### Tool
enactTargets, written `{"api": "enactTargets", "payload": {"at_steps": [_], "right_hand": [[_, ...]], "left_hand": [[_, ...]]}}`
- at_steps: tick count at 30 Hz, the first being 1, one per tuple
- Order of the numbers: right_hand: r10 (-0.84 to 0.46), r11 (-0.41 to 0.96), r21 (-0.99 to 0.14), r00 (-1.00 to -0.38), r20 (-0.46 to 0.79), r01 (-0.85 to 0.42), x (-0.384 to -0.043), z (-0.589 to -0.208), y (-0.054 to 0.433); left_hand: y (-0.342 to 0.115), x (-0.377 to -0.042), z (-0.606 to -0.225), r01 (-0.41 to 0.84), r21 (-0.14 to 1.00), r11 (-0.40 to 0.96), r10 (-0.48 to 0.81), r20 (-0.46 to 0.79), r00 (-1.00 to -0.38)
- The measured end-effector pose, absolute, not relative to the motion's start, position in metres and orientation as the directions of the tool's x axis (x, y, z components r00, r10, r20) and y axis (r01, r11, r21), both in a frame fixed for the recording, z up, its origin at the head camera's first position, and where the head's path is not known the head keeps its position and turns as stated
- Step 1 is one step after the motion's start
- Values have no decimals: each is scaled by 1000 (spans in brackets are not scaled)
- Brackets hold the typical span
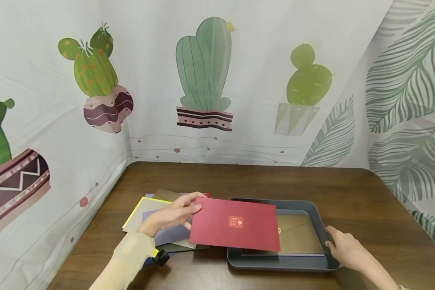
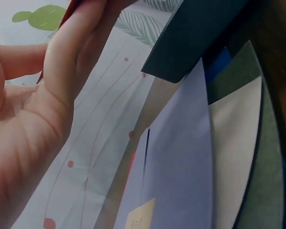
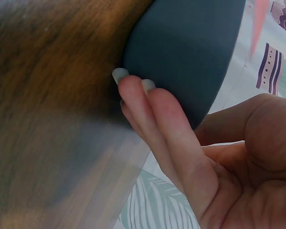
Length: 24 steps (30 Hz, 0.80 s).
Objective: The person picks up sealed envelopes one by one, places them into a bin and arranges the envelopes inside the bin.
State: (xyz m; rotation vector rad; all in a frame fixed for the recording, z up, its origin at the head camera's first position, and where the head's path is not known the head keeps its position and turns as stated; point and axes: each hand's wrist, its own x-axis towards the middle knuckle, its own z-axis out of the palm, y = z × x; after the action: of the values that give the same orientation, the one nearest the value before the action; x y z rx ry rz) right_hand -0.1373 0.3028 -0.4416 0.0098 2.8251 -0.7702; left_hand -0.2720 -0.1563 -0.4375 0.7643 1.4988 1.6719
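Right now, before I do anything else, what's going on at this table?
A person's left hand holds up a red "Just for you" envelope by its left end, blocking the head view of the dark gray tray's left part. The right hand grips the tray's right side. A brown envelope lies in the tray, and an untidy pile of envelopes sits on the wooden table, left of it.

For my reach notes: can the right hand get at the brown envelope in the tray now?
Probably yes, after letting go: the right hand grips the tray beside the brown envelope, whose right part shows uncovered; the red envelope in the left hand hides only the left part.
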Motion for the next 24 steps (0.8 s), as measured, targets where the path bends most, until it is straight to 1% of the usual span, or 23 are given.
{"api": "enactTargets", "payload": {"at_steps": [6,9,12,19,24], "right_hand": [[-29,856,-510,-979,-200,79,-138,-443,304],[-30,858,-509,-981,-190,72,-138,-444,304],[-32,859,-507,-982,-188,69,-138,-443,304],[-29,860,-504,-978,-206,80,-138,-441,304],[-31,857,-509,-978,-206,79,-137,-442,304]], "left_hand": [[-151,-271,-442,-119,992,-30,819,-44,-573],[-149,-271,-443,-125,992,-28,814,-49,-578],[-147,-271,-444,-141,990,-32,817,-55,-573],[-143,-270,-445,-179,982,-54,841,-52,-539],[-139,-267,-446,-199,979,-49,845,-65,-531]]}}
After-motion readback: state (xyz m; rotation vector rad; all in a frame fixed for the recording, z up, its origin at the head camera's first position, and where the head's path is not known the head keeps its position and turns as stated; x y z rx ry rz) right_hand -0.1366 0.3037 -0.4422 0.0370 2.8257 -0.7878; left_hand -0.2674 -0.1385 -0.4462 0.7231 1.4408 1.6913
